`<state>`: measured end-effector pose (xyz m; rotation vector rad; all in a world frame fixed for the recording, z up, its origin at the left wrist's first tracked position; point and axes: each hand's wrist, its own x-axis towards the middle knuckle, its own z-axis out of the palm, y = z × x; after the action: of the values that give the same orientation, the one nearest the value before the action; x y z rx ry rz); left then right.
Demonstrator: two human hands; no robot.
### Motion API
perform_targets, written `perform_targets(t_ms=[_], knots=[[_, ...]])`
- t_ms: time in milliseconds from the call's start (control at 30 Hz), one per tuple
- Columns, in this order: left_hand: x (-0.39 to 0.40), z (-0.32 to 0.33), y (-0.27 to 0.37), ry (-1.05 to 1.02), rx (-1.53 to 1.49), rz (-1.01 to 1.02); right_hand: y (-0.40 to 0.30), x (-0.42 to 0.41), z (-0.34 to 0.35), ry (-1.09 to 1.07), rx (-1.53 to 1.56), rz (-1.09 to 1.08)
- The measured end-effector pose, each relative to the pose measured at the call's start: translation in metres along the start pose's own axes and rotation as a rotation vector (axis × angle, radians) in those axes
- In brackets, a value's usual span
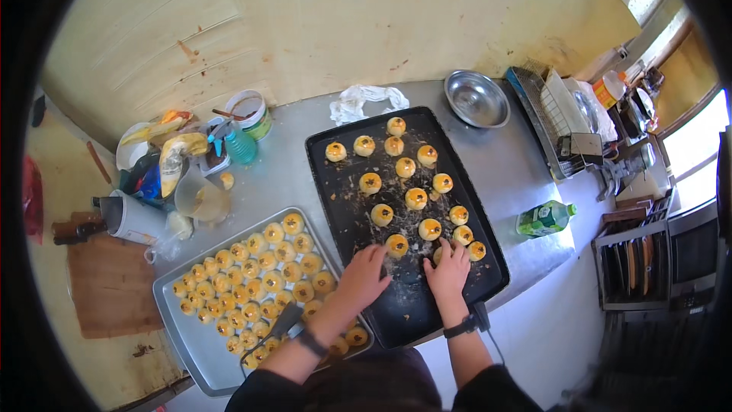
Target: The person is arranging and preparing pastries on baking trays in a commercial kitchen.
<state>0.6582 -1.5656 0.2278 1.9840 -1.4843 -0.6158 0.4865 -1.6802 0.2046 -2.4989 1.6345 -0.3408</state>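
A black baking tray (412, 297) lies before me with round glazed pastries, each with dark seeds on top. My left hand (364, 276) is over the tray's left side, its fingertips beside a pastry (396, 245); whether they touch it is unclear. Lower right on the tray, my right hand (448, 268) has its fingers around a pastry (438, 256) that they partly hide. To the left, a silver metal tray (197, 355) holds many similar pastries in rows, and my left forearm passes over its right part. Both wrists wear dark bands.
A steel bowl (477, 98) and a crumpled white cloth (366, 103) lie behind the black tray. On its right is a green bottle (546, 219). A teal spray bottle (240, 146), a plastic jug (200, 200) and tubs crowd the left back. A wire rack (543, 109) stands at right.
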Motion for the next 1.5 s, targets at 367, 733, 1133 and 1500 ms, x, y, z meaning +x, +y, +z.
perform_targets(t_ms=[367, 733, 1133, 1500], knots=[[0.084, 0.058, -0.009, -0.244, 0.255, 0.001, 0.043, 0.022, 0.013, -0.278, 0.205, 0.071], [-0.061, -0.022, -0.028, -0.138, -0.357, -0.32, -0.018, -0.024, -0.025, -0.39, 0.458, -0.011], [-0.369, -0.137, -0.212, 0.762, -0.041, -0.841, -0.293, -0.181, 0.003, -1.063, 0.737, -0.835], [-0.377, -0.159, -0.271, 0.747, 0.084, -0.767, -0.419, -0.259, 0.101, -0.6, 0.449, -1.173]])
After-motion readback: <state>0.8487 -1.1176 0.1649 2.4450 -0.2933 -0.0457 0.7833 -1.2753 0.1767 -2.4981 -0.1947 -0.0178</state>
